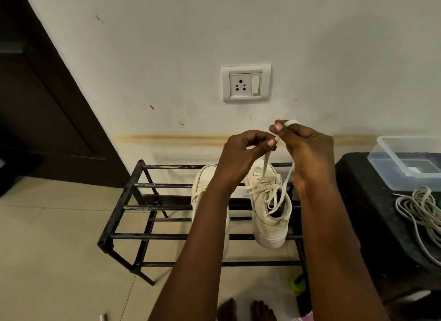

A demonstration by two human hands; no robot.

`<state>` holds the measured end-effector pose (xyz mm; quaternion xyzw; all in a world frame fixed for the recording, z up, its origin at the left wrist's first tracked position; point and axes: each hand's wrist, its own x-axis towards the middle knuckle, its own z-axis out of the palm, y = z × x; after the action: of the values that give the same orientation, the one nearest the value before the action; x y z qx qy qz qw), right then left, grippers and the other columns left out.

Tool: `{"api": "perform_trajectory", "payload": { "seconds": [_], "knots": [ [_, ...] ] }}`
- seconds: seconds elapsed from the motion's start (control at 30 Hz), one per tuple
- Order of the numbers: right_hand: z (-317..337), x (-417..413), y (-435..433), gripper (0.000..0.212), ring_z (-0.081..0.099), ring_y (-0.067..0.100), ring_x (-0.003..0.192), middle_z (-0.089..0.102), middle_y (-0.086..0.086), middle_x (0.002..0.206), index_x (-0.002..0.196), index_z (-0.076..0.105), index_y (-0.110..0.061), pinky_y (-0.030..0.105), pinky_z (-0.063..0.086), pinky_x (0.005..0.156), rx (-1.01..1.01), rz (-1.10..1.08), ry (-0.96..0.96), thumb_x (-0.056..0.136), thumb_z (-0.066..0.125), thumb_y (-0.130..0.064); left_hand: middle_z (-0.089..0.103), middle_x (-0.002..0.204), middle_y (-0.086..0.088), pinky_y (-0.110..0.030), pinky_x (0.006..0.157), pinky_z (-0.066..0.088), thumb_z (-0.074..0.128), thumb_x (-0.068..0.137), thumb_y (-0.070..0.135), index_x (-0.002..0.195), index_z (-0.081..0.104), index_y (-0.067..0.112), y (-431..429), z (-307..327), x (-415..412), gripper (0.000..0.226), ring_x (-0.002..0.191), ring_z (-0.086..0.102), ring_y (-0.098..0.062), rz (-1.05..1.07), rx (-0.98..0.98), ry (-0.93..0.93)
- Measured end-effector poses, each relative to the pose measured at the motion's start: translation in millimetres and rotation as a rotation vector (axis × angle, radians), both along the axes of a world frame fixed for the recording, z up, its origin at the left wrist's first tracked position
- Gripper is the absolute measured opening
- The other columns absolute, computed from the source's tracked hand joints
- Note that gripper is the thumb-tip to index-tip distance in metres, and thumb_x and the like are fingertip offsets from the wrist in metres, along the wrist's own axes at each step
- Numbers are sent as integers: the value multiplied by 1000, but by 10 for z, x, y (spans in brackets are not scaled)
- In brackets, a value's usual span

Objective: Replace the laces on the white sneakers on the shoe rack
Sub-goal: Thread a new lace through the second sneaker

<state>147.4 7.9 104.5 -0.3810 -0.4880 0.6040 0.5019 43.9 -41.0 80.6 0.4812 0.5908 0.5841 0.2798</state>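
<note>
Two white sneakers stand on the black metal shoe rack. The right sneaker carries a loose cream lace that rises from its eyelets to my hands. My left hand pinches the lace end between thumb and fingers. My right hand holds the same lace, which loops over its fingertip and trails down its far side. Both hands are raised above the right sneaker. The left sneaker is mostly hidden behind my left forearm.
A pile of spare cream laces lies on a black surface at the right, beside a clear plastic box. A wall socket is above. A dark door stands left. My bare feet are below on the tiled floor.
</note>
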Motion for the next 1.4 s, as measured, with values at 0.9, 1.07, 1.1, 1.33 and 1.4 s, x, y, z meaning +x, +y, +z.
{"api": "perform_trajectory", "payload": {
  "seconds": [0.9,1.07,1.1,1.33,1.4],
  "knots": [
    [-56,22,34,9,67,12,96,73,0,87,83,73,-16,26,47,91,-27,33,12,78,71,-8,66,119,8,-27,101,40,66,85,27,116,66,22,24,-96,-37,31,115,56,-3,-102,-152,34],
    [-121,-19,35,12,68,17,98,73,4,91,87,73,-14,30,50,94,-43,33,48,78,72,-5,72,96,-1,-25,88,46,65,87,21,92,73,11,63,-181,-21,14,94,63,-9,22,-125,80],
    [-124,-18,38,12,69,17,96,73,3,87,88,72,-13,32,50,95,-47,25,68,78,72,-6,72,96,-2,-19,84,44,66,86,21,92,74,10,67,-213,-35,15,91,62,-8,32,-154,125],
    [-47,7,21,8,70,17,81,72,-1,71,89,71,-10,26,56,78,-52,-29,207,83,67,-5,72,97,-5,-25,84,39,70,82,24,94,74,10,21,-384,-207,19,96,57,-11,35,-376,296],
    [-48,-13,-2,9,69,14,72,71,-1,68,92,70,-7,24,56,71,-65,-19,226,84,66,-7,71,103,-2,-22,84,34,70,83,25,97,74,11,-27,-372,-256,20,101,56,-10,26,-414,331]
  ]
}}
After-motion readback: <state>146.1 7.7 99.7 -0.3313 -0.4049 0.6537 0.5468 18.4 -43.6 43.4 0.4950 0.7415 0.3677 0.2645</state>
